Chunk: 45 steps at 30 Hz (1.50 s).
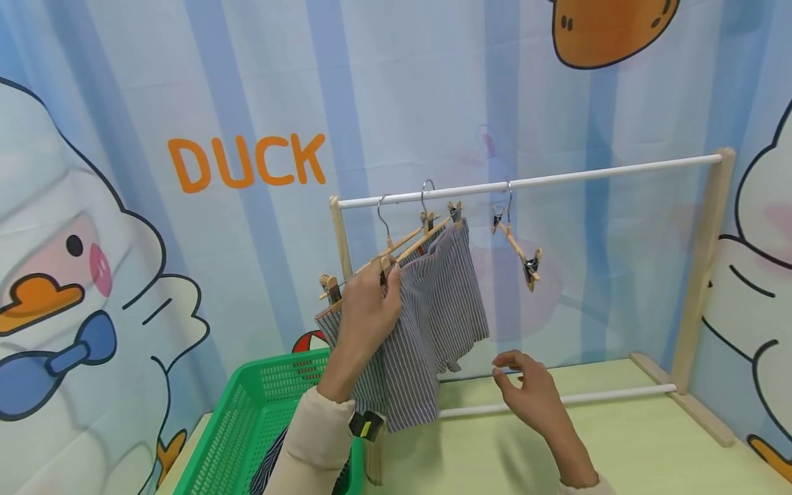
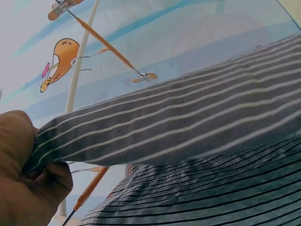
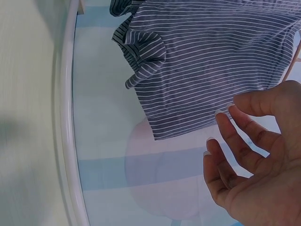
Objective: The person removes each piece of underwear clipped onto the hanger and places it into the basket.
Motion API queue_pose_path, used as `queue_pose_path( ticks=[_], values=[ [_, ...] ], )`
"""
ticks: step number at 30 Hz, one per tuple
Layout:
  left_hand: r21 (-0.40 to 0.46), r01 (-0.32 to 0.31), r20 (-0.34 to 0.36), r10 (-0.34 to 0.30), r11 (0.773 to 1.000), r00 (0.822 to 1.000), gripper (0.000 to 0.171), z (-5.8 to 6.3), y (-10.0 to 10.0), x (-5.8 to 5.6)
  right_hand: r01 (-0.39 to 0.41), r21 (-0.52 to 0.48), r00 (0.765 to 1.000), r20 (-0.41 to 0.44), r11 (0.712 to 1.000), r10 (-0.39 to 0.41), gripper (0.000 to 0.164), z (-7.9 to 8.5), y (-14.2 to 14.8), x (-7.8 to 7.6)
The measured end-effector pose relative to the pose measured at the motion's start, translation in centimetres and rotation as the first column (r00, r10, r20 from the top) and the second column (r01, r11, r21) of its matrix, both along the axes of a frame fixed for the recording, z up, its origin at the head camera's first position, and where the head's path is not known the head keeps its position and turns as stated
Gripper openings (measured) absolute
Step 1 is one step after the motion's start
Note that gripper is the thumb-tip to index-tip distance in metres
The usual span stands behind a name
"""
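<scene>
Grey-and-white striped shorts (image 1: pixel 427 302) hang from a wooden clip hanger (image 1: pixel 427 237), one clip (image 1: pixel 456 212) on their far waist corner. At the near waist corner my left hand (image 1: pixel 368 313) pinches the fabric, just by the other clip; the left wrist view shows the thumb and fingers (image 2: pixel 59 181) around the cloth edge. A second striped garment (image 1: pixel 371 385) hangs on another hanger behind, partly hidden by the hand. Right of the shorts, my right hand (image 1: pixel 529 395) is in the air with fingers loosely bent, holding nothing.
A white rail (image 1: pixel 588 177) on wooden posts carries the hangers. A bare clip hanger (image 1: pixel 516 240) hangs further right. At the left stands a green basket (image 1: pixel 232 412) with dark striped cloth (image 1: pixel 269 467) inside. A printed curtain (image 1: pixel 247 82) is behind the table (image 1: pixel 495 454).
</scene>
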<state>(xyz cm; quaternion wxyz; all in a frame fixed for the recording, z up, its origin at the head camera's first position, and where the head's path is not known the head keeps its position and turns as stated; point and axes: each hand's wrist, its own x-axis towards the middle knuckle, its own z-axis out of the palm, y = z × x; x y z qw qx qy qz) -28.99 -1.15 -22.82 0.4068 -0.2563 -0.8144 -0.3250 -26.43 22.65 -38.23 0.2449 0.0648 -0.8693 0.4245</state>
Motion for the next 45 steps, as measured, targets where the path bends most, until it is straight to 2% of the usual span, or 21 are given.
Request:
queue_pose_path(
  ticks=[11, 16, 20, 30, 37, 45],
  values=[
    [0.014, 0.002, -0.005, -0.002, 1.000, 1.000, 0.024, 0.2, -0.2, 0.3, -0.003, -0.006, 1.000, 0.007, 1.000, 0.003, 0.015, 0.0, 0.0, -0.2],
    [0.024, 0.019, -0.017, -0.019, 1.000, 1.000, 0.025, 0.2, -0.4, 0.5, 0.004, 0.025, 1.000, -0.006, 1.000, -0.003, 0.016, 0.0, 0.3, -0.3],
    [0.033, 0.025, -0.029, -0.024, 0.999, 0.999, 0.026, 0.0, -0.5, 0.9, 0.017, 0.040, 1.000, -0.024, 0.999, -0.016, 0.015, -0.1, 0.5, -0.3],
    [0.043, 0.007, -0.048, -0.005, 0.999, 0.999, 0.024, -0.5, -0.8, 1.9, 0.013, 0.030, 1.000, -0.003, 0.999, -0.013, 0.014, -0.2, 0.2, -0.2],
    [0.056, 0.039, -0.040, -0.037, 0.998, 0.998, 0.026, -0.7, -1.0, 2.5, 0.014, 0.036, 1.000, -0.023, 0.999, -0.014, 0.015, -0.2, 0.1, -0.2],
    [0.070, 0.052, -0.057, -0.048, 0.996, 0.997, 0.024, -1.5, -1.1, 3.4, 0.023, 0.021, 0.999, -0.023, 1.000, -0.023, 0.018, 0.0, 0.1, -0.2]
  ],
)
